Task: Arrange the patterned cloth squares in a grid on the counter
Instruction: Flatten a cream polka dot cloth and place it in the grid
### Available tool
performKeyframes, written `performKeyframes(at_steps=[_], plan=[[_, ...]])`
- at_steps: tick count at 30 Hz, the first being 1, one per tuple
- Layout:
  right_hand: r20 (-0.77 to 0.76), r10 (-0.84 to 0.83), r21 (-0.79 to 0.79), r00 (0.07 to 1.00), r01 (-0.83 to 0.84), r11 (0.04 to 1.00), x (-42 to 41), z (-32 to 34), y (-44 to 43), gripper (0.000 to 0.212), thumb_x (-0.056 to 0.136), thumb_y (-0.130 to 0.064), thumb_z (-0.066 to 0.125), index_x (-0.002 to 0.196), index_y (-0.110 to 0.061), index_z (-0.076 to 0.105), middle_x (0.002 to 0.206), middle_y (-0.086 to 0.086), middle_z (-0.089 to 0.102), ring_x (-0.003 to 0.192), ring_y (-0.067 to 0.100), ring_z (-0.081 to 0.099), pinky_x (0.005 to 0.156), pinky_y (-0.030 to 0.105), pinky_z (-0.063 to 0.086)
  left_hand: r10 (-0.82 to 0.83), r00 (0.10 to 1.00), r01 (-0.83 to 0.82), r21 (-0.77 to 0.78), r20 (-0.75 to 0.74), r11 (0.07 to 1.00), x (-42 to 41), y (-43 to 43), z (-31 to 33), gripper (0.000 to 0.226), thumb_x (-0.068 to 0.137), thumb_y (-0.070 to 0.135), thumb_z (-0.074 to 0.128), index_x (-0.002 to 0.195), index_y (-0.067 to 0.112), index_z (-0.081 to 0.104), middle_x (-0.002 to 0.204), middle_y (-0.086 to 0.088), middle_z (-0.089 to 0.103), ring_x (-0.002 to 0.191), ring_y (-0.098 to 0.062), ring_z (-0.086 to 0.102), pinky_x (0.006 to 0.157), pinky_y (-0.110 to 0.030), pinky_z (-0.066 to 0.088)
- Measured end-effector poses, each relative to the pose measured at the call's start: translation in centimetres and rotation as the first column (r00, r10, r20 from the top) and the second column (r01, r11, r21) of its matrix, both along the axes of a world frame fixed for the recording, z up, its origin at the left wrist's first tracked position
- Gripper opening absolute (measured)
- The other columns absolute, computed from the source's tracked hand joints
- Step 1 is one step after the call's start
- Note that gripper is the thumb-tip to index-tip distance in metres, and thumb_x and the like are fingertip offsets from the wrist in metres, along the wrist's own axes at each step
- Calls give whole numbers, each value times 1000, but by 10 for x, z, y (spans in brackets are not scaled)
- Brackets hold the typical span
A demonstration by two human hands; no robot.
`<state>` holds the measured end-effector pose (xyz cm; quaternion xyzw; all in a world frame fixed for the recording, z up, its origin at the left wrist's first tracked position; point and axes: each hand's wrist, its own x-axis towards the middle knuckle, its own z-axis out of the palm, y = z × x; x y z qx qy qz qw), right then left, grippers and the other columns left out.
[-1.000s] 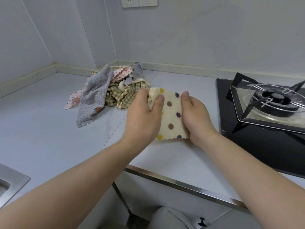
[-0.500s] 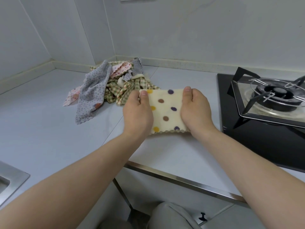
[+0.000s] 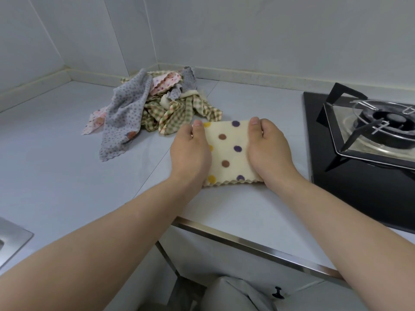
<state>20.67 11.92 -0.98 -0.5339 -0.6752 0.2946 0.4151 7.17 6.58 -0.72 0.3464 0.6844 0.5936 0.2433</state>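
Note:
A cream cloth square with brown, purple and yellow dots [image 3: 229, 151] lies flat on the white counter [image 3: 56, 171], near its front edge. My left hand [image 3: 189, 153] grips the cloth's left side and my right hand [image 3: 267, 149] grips its right side, each with the thumb on top. Both side edges are hidden under my hands. Behind and to the left sits a heap of other cloth squares [image 3: 175, 108]: green check, pink floral and a grey dotted one [image 3: 121, 122] draped down its left.
A black gas hob with a metal pan support [image 3: 370, 135] fills the counter's right side, close to my right hand. A steel sink corner [image 3: 11, 236] shows at the lower left. The counter's metal front edge [image 3: 247, 240] runs below my forearms. Walls close the back corner.
My left hand slid left along the dotted cloth, spreading it wider. Both hands drew it a little nearer and lower, and it now lies flat.

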Motion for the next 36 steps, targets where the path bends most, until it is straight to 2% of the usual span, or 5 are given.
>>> performKeyframes(at_steps=[12,16,21,25,36], plan=[[-10,-15,-152,1000,13,988,1,7,-8,41,110,-37,33,87,-9,52,77,-1,57,67,6,49,59,23,36,18,994,-31,-110,-111,993,8,-9,7,33,108,38,35,86,19,50,73,7,50,62,3,47,57,-16,36],[37,-34,-273,999,42,961,12,57,-32,41,111,-38,30,75,-21,44,74,-5,52,67,5,47,57,18,31,50,998,-38,-268,37,963,24,-33,54,32,107,41,35,83,29,52,84,6,59,80,-14,58,76,-35,51],[-9,-227,-296,974,215,931,66,154,-85,38,110,-37,32,85,-17,52,79,-3,56,71,7,52,58,18,35,-152,987,133,-259,-55,957,65,-55,157,34,108,37,37,80,22,47,72,9,47,61,-6,43,58,-21,40],[-63,-452,-293,890,417,861,127,201,-121,38,110,-36,33,75,-27,44,75,-9,52,68,2,48,57,12,33,-341,935,303,-282,-98,910,125,-58,212,28,108,40,36,96,21,52,79,8,52,71,-11,50,69,-30,47],[20,-662,-255,750,644,722,347,204,-196,34,110,-40,27,100,-20,53,83,-6,56,73,2,50,56,13,32,-615,775,572,-254,-142,780,352,-100,222,28,109,37,34,100,20,54,81,5,53,69,-11,49,59,-28,41]])
